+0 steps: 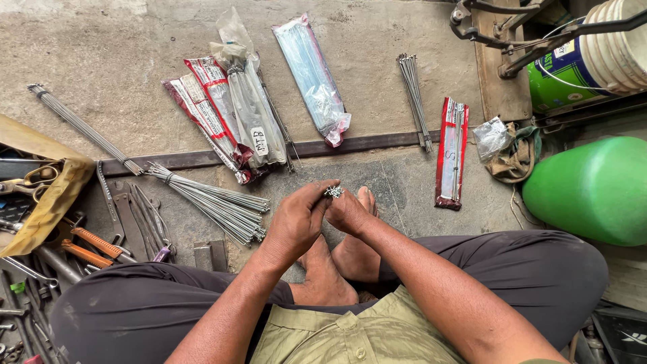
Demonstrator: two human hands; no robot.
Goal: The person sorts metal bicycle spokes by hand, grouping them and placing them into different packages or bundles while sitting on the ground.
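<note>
Tools (40, 269) crowd the far left of the concrete floor (121, 54): pliers with orange grips (94, 244), spanners and loose metal bars beside a yellow cloth bag (54, 195). A long bundle of spokes (84, 128) slants down from the upper left, and a second, thicker tied bundle (209, 202) fans out toward the middle, just left of the hands. Above it lie several packets of spokes, two in red-and-white wrappers (205, 114) and one in clear plastic (251, 108), with a longer clear packet (313, 77) a little apart to their right. A dark metal strip (377, 141) runs across the floor under them.

At the centre the person sits cross-legged, bare feet (337, 266) together. The left hand (296, 219) is curled with its fingers closed, thumb and fingertips pinching a small cluster of silvery metal pieces (334, 191). The right hand (347, 212) meets it from the other side, also closed around the same cluster, so the pieces sit between the two hands, just above the toes. Exactly what the pieces are is too small to tell.

Further right a loose bunch of spokes (412, 98) lies upright on the floor, then a narrow red packet (452, 152), a crumpled clear bag (492, 137) on a rag, a green plastic container (593, 189), and a white and green bucket (593, 61) at the top corner.
</note>
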